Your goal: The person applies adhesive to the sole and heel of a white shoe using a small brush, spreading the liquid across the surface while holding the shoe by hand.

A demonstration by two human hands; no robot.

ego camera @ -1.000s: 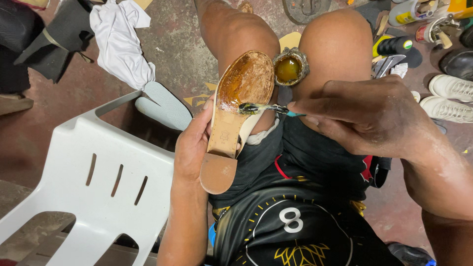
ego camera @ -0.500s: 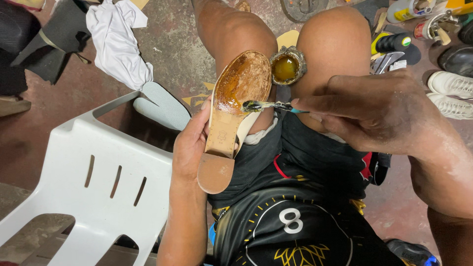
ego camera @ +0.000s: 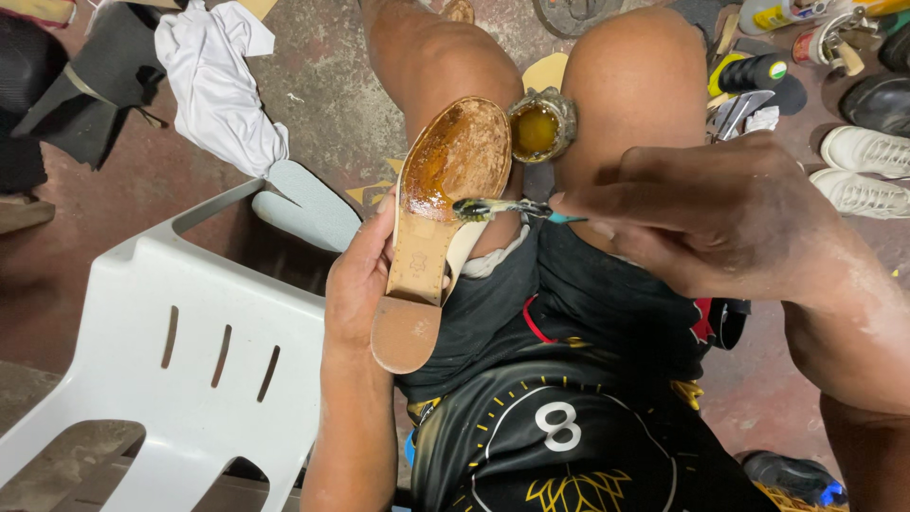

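Observation:
My left hand (ego camera: 363, 275) grips a tan shoe (ego camera: 436, 223) sole-up over my lap, heel toward me. The front of the sole shines with amber glue. My right hand (ego camera: 697, 213) pinches a small brush (ego camera: 498, 208) whose bristle tip rests at the right edge of the sole, about mid-length. An open tin of yellow glue (ego camera: 538, 125) is wedged between my knees, just beyond the shoe's toe.
A white plastic chair (ego camera: 180, 365) stands at my left. On the floor lie a white cloth (ego camera: 220, 81), a pale blue sole cutout (ego camera: 308, 204) and dark material at the far left. Bottles, tools and several shoes (ego camera: 858, 166) crowd the upper right.
The brush tip has stayed at the sole's right edge, with only a slight shift. The shoe and my left hand hold the same pose.

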